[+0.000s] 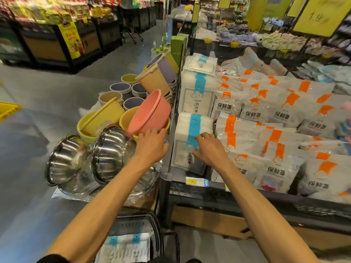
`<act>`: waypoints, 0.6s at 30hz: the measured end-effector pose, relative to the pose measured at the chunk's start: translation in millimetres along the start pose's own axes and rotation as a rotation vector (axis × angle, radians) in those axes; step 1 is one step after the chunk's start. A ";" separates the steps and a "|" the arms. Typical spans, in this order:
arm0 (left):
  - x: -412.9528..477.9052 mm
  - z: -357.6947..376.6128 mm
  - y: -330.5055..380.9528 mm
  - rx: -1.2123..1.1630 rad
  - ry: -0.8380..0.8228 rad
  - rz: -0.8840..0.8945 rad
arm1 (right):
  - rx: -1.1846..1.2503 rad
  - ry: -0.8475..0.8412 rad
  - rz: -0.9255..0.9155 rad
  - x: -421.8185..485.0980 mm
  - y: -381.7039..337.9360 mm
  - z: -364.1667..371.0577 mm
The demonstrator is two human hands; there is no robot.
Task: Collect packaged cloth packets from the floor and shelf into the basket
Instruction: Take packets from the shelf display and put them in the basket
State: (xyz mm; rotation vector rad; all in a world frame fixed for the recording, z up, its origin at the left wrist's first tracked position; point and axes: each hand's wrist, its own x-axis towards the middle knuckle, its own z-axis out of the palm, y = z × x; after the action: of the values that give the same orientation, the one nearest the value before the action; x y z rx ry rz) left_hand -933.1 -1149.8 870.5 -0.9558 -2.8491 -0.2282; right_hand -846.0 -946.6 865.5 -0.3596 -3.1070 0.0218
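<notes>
Reaching forward, we set the right hand (209, 150) on the near stack of cloth packets (190, 128), which stands upright at the left end of the shelf (167, 186). Its fingers curl over the upper part of the front packet and the thumb presses the clear front face, so the hand grips that packet. The left hand (152, 147) is released, fingers straight and slightly spread, over the shelf's left edge with its tips near the rim of a pink basin (150, 112); we cannot tell whether they touch it. The packets are flat, glossy film sleeves over white folded cloth, each crossed by a light-blue stripe. A far stack of like packets (197, 90) stands just behind the near one. To the right lie crinkled, translucent orange-striped bags (275, 168). Left of the shelf, on the floor, we see smooth round plastic basins and two polished steel bowls (110, 152) tilted on their sides. Nearest us, the dark basket (154, 224), with slotted walls, holds blue-striped packets (125, 245) lying flat.
</notes>
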 end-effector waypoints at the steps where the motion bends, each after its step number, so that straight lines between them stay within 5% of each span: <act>1: -7.3 -2.8 -0.7 0.019 -0.017 -0.002 | -0.005 0.005 0.000 -4.9 -2.5 -4.2; 10: -94.9 -25.6 -16.7 0.080 -0.098 -0.022 | -0.131 -0.094 -0.014 -83.4 -32.9 -11.9; 18: -177.7 -53.0 -41.5 0.100 -0.128 -0.104 | -0.035 -0.001 -0.055 -136.7 -85.7 -15.9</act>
State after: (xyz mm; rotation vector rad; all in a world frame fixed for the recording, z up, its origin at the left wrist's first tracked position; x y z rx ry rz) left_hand -813.8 -1296.6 888.3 -0.8332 -2.9971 -0.0353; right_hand -732.2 -1061.1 881.1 -0.2750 -3.1200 -0.0325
